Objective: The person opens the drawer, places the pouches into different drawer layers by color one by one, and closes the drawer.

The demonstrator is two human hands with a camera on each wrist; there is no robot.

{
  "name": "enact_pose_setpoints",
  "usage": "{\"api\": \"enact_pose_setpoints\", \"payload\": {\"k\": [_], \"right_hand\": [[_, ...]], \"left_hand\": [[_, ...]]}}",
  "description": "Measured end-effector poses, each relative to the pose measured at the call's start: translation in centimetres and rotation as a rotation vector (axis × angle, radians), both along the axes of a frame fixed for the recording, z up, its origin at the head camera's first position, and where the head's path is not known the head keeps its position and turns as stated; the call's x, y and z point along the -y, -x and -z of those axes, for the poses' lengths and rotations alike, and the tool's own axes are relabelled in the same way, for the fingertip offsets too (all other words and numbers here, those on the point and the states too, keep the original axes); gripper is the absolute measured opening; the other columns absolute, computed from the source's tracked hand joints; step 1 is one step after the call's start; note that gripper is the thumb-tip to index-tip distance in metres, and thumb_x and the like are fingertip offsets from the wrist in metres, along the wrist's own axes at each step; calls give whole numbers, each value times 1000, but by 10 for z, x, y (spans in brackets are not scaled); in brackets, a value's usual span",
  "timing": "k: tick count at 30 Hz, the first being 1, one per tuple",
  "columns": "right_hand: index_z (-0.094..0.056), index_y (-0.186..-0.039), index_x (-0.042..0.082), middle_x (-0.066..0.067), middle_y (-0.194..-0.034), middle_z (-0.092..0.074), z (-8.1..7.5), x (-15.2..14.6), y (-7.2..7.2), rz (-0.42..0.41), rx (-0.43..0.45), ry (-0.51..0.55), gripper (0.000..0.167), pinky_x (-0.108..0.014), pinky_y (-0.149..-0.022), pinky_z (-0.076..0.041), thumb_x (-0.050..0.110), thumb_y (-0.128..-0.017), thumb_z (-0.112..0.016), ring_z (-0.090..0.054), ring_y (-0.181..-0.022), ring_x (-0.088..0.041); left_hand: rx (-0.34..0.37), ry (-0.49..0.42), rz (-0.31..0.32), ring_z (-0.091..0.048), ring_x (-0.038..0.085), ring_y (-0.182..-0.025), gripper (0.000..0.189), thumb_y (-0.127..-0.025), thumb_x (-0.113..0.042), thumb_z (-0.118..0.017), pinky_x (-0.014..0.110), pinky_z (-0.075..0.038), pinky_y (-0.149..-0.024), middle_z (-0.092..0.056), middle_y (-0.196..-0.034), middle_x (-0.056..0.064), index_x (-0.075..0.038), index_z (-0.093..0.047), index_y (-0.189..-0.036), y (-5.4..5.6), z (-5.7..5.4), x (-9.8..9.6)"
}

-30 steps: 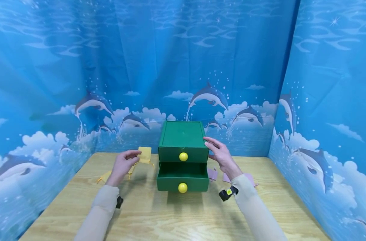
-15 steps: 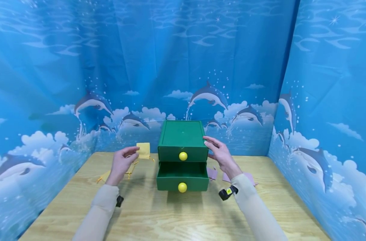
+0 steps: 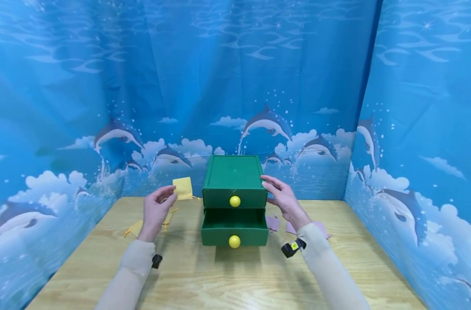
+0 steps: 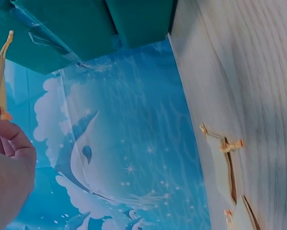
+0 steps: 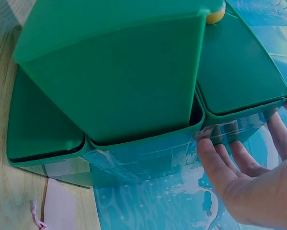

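My left hand (image 3: 156,211) pinches a small yellow drawstring pouch (image 3: 182,188) between thumb and fingers, raised above the table left of the green drawer unit (image 3: 235,172). The pouch's cords dangle toward the unit. The middle drawer (image 3: 216,237) is pulled out, its round yellow knob (image 3: 234,241) facing me; the drawers above and below it are pushed in. My right hand (image 3: 283,200) rests on the unit's right side near the top. In the right wrist view its fingers (image 5: 215,160) lie extended against the tape-covered side wall.
More yellow pouches (image 4: 222,165) lie on the wooden table (image 3: 235,284) behind my left hand. Lilac pouches (image 3: 272,224) lie right of the unit, partly hidden by my right arm. A blue dolphin-print curtain (image 3: 173,107) surrounds the table's back and sides.
My left hand has raised the yellow pouch slightly and moved it a little left, away from the unit. The right hand and the pulled-out drawer stay where they were.
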State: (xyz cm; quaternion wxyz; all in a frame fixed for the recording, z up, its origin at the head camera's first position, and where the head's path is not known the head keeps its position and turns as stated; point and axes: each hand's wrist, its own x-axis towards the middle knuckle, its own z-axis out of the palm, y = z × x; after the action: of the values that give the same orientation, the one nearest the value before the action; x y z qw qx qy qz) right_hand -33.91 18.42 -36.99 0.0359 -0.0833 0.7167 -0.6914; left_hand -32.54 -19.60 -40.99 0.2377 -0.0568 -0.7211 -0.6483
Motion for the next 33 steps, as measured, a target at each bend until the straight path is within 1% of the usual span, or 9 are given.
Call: {"api": "enact_pose_setpoints", "payload": {"k": [3, 6, 8, 10, 15, 19, 25, 31, 33], "right_hand": [[-50, -144, 22, -5, -153, -40, 0, 0, 0, -1, 2, -1, 48, -55, -111, -37, 38, -99, -57, -34, -144, -28], [-49, -145, 21, -6, -154, -38, 0, 0, 0, 3, 3, 1, 49, -56, -111, -36, 38, -100, -57, -33, -144, -29], [-48, -145, 21, -6, -155, -38, 0, 0, 0, -1, 3, 3, 49, -56, -111, -36, 38, -100, -57, -32, -145, -29], [-49, -145, 21, -6, -155, -38, 0, 0, 0, -3, 5, 4, 49, -56, -111, -36, 38, -100, -57, -33, -145, -29], [-50, -144, 22, -5, -153, -40, -1, 1, -1, 0, 2, -2, 49, -55, -111, -37, 39, -99, -58, -35, -144, -28], [-51, -142, 23, -5, -152, -41, -1, 1, -1, 9, 0, -6, 47, -55, -110, -38, 39, -98, -59, -35, -143, -28], [-49, -144, 20, -8, -153, -40, 0, 0, 0, 6, -1, 2, 48, -56, -111, -36, 36, -100, -57, -34, -144, -29], [-48, -145, 18, -9, -153, -39, 0, 1, 0, -5, 2, 13, 48, -57, -111, -36, 34, -101, -56, -34, -144, -30], [-48, -145, 18, -9, -153, -39, 0, 1, 0, -4, 1, 13, 48, -57, -111, -36, 34, -101, -56, -34, -144, -30]], "left_hand": [[-48, -53, -10, -67, 1, -87, 32, -87, -4, -73, 16, -55, -76, -69, -91, -12, 1, -67, -117, -1, -1, -5], [-88, -69, -17, -68, 2, -86, 32, -86, -5, -74, 17, -56, -75, -70, -90, -13, 1, -68, -117, -4, -4, -11], [-101, -74, -21, -68, 2, -86, 32, -86, -6, -75, 17, -56, -75, -70, -90, -13, 0, -68, -117, -6, -6, -14], [-108, -69, -26, -68, 2, -86, 32, -86, -7, -75, 16, -55, -75, -70, -90, -14, 1, -68, -117, -8, -7, -16], [-114, -76, -17, -67, 1, -87, 33, -87, -9, -75, 17, -56, -77, -70, -91, -13, 3, -68, -117, -11, -10, -19], [-122, -77, -15, -67, 2, -84, 31, -87, -9, -74, 17, -56, -74, -70, -90, -13, 3, -69, -116, -13, -11, -21], [-143, -94, -3, -66, 3, -80, 30, -86, -6, -75, 18, -56, -72, -70, -89, -12, 3, -70, -114, -15, -14, -24], [-157, -110, -1, -66, 4, -78, 29, -85, -3, -74, 18, -56, -70, -71, -87, -11, 6, -69, -113, -21, -19, -26], [-164, -101, -3, -67, 4, -77, 28, -85, -2, -74, 18, -56, -70, -71, -86, -11, 6, -69, -112, -23, -20, -26]]}}
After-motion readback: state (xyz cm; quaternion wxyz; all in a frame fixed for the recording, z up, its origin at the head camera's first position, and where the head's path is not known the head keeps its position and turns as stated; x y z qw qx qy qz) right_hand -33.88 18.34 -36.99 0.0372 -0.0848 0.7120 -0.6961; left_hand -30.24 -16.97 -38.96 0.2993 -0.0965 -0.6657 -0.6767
